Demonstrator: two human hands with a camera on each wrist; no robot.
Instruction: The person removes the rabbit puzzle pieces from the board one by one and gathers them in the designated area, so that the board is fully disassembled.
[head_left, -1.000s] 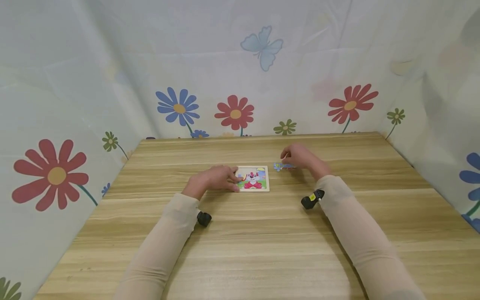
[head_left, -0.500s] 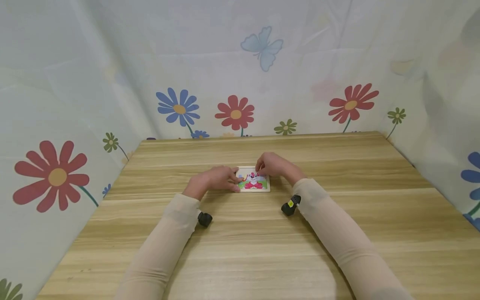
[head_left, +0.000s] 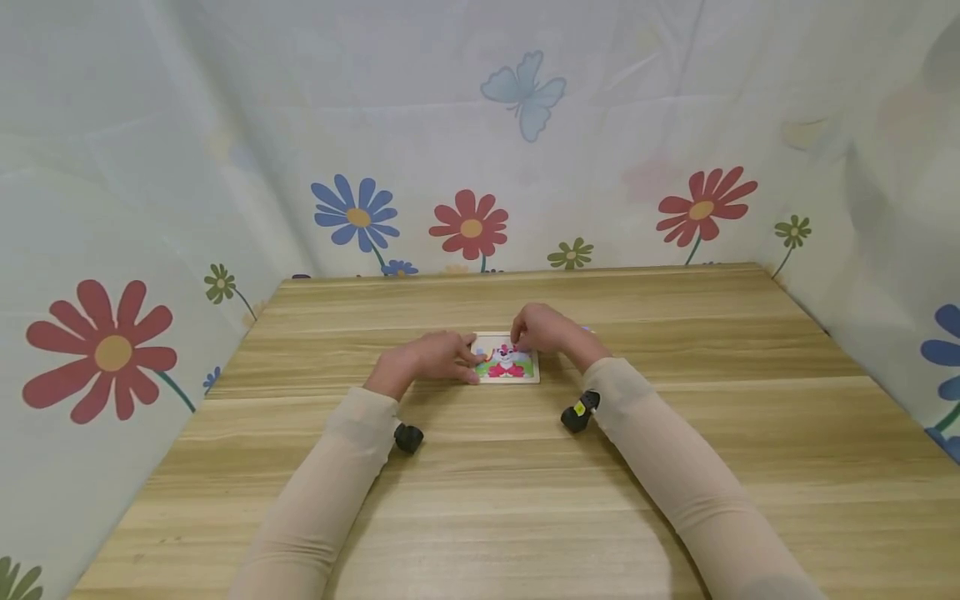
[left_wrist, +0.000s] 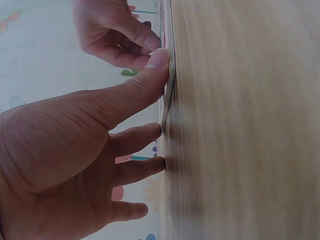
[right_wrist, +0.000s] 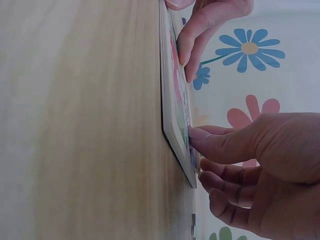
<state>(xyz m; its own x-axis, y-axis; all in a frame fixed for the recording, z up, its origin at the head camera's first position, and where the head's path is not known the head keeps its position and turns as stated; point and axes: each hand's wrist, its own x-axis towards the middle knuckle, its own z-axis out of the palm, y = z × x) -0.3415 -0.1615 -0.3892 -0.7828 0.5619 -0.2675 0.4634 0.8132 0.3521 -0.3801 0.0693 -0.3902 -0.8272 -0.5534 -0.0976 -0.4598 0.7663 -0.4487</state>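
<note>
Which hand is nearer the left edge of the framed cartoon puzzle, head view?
Left. The left hand is at that edge, fingertips reaching onto the framed cartoon puzzle; the right hand is at its upper-right part, across the picture.

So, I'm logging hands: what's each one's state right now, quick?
Left hand: open, thumb and some fingers touching the puzzle.
Right hand: thumb at the puzzle; whether it pinches anything cannot be told.
</note>
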